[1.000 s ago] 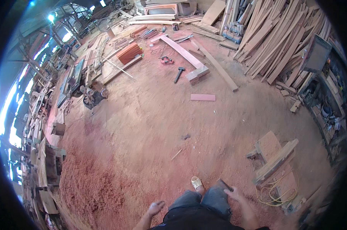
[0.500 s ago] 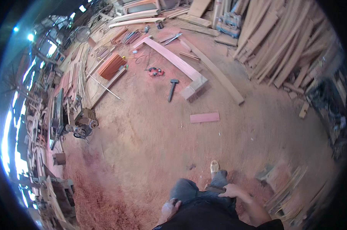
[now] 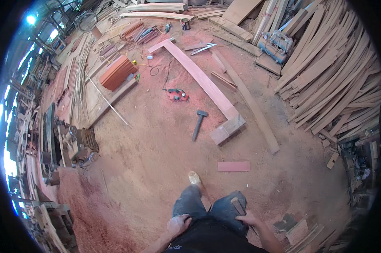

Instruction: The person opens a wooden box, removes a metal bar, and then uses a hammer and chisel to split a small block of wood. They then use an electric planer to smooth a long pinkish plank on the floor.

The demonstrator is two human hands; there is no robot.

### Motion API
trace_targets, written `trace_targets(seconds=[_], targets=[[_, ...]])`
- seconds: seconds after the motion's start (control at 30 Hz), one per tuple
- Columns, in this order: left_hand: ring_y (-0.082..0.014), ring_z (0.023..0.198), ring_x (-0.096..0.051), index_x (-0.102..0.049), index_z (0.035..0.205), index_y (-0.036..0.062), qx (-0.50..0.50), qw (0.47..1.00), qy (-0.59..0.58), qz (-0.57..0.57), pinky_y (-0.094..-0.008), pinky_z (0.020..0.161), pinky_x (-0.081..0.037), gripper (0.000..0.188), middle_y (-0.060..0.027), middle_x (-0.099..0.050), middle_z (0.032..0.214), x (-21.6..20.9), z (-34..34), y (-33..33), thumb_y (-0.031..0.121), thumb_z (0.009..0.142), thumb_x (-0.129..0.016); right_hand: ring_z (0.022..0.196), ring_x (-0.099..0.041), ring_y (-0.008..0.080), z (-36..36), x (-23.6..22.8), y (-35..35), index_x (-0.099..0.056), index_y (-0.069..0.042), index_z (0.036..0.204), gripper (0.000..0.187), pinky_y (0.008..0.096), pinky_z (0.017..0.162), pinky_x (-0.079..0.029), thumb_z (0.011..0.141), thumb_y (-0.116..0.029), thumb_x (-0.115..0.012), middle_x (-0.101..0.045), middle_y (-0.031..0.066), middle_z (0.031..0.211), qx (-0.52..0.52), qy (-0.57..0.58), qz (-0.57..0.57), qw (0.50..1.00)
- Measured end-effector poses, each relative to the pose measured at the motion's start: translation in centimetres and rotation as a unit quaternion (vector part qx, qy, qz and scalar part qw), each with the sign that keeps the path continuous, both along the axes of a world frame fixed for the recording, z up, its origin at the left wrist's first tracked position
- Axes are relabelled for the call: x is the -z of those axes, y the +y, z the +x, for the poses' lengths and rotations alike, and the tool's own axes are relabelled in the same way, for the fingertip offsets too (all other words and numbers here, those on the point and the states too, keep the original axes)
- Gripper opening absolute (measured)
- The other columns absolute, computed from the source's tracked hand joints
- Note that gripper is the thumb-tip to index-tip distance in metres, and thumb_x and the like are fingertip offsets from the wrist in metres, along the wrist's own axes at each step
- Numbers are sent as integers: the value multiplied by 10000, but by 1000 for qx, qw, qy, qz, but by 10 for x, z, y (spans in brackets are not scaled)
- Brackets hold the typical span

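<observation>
1. Floor [image 3: 156, 168]: bare earth under reddish sawdust, thickest at lower left. Seen from standing height, one foot [image 3: 194, 178] forward.
2. Plank stack [image 3: 333, 84]: leaning and piled along the right side, well apart from both hands.
3. Long plank [image 3: 199, 76]: flat on the floor, running from upper centre down to the right, near end resting on a block [image 3: 227, 130]. Untouched; no hand near it.
4. Machine [image 3: 74, 143]: dark, at left, beside heaped offcuts.
5. Red boards [image 3: 118, 72]: short stack at upper left, near the plank's far end.
6. Small board [image 3: 233, 166]: alone on the floor, between block and foot.
7. Hammer [image 3: 198, 123]: lying just left of the block, head away from the camera. Not picked up.
8. Power tool [image 3: 177, 95]: red, on the floor left of the plank, cord trailing upward.
9. Right hand [image 3: 247, 219]: low, at the right thigh, fingers wrapped round a tool [image 3: 238, 206] with a wooden handle. Working end too small to identify.
10. Left hand [image 3: 178, 223]: against the left thigh, fingers loosely spread, nothing in them.
11. Progress, as a judgement: tool in hand, carried clear of all wood; no cut, strike or mark under way; plank, hammer and power tool all lying idle ahead.
</observation>
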State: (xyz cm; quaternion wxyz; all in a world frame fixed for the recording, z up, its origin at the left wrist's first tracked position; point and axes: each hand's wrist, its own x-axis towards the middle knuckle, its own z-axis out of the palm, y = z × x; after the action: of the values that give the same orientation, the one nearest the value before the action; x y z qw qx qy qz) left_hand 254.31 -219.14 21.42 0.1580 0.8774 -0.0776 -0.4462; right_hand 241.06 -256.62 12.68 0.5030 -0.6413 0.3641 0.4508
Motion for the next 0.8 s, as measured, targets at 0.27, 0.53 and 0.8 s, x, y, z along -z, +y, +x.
trace_targets(seconds=[0.27, 0.53, 0.8], targets=[[-466, 1144, -675, -729, 1235, 88, 59, 994, -82, 46, -529, 1000, -543, 502, -280, -694, 1223, 28, 174, -30, 522, 1032, -579, 865, -717, 241, 114, -73, -27, -739, 35, 1105, 597, 379, 769, -555, 759, -436, -863, -756, 159, 965, -96, -148, 78, 981], [-327, 1122, -722, -731, 1301, 115, 12, 989, 130, 65, -433, 963, -556, 482, -184, -769, 1133, 34, 352, -105, 500, 1034, -619, 794, -644, 159, 265, 6, -84, -730, -13, 1199, 614, 325, 701, -526, 818, -471, -882, -701, 38, 955, -16, 1, 269, 963], [-168, 780, -705, -737, 1184, 46, -171, 928, 330, -25, -339, 667, -594, 405, -70, -727, 886, 91, 495, -124, 412, 1086, -597, 582, -617, 222, 404, 51, -222, -572, 1, 1336, 546, 371, 512, -504, 1079, -479, -531, -620, 78, 827, 409, -180, 424, 787]])
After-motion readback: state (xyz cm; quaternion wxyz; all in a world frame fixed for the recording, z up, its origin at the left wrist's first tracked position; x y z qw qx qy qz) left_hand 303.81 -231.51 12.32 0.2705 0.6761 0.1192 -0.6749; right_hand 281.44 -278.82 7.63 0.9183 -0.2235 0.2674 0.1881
